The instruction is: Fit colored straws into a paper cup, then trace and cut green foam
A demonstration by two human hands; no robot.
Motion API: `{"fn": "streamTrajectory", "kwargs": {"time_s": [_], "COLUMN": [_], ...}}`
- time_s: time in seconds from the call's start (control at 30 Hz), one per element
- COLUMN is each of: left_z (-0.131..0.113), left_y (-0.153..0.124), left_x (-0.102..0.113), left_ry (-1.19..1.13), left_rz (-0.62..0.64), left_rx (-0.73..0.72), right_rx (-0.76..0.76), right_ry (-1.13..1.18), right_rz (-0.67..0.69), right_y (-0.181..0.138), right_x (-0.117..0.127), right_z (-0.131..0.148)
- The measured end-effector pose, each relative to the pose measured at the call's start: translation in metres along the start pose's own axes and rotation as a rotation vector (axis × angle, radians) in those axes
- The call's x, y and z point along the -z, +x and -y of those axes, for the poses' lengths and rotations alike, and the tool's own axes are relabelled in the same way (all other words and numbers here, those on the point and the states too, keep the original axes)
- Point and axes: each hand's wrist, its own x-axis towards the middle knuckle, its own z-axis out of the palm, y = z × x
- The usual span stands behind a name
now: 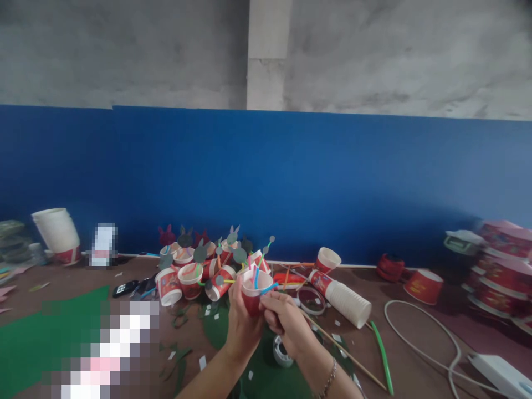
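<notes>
Red paper cup (251, 293) is up off the table (415, 366), caught between both hands in front of the person. The left hand (242, 327) curls round the cup's left wall and base, closed snugly on it. The right hand (284, 320) is closed against the cup's right wall, fingertips just under a blue straw (269, 288) that pokes over the rim. Whether they nip that straw too, I cannot tell.

The cup looks light and thin-walled, easy to dent, so low on the wall near the stiffer base seems the safe hold. The straws look bendy and likely to slide if tugged.

Just below the cup lies a tape roll (282, 352). Left of the cup is a cluster of decorated cups (189, 275). Right of it, a stack of cups (343, 298) lies on its side, with a wooden stick (347, 352) and a green straw (383, 357) beyond.
</notes>
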Motion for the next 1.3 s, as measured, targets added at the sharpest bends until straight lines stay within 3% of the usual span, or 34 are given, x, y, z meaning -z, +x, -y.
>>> {"fn": "streamTrajectory", "kwargs": {"time_s": [0.4,0.73,1.1,1.3], "left_z": [-0.0002,-0.0005,0.0023,0.0023], "left_y": [0.002,-0.0005,0.0008,0.0002], "left_x": [0.0034,0.0011,0.0003,-0.001], "left_ry": [-0.066,-0.047,-0.157,-0.205], "left_rz": [0.021,0.016,0.126,0.118], "left_rx": [-0.016,-0.017,0.234,0.226], "right_rx": [-0.188,-0.021,-0.029,0.042], "right_ry": [0.102,0.01,-0.082,-0.105], "right_rz": [0.004,0.014,0.074,0.032], "right_y": [0.0,0.0018,0.0003,-0.0005], "right_x": [0.004,0.0028,-0.0002,-0.0016], "right_z": [0.0017,-0.0044,0.0008,-0.0019]}}
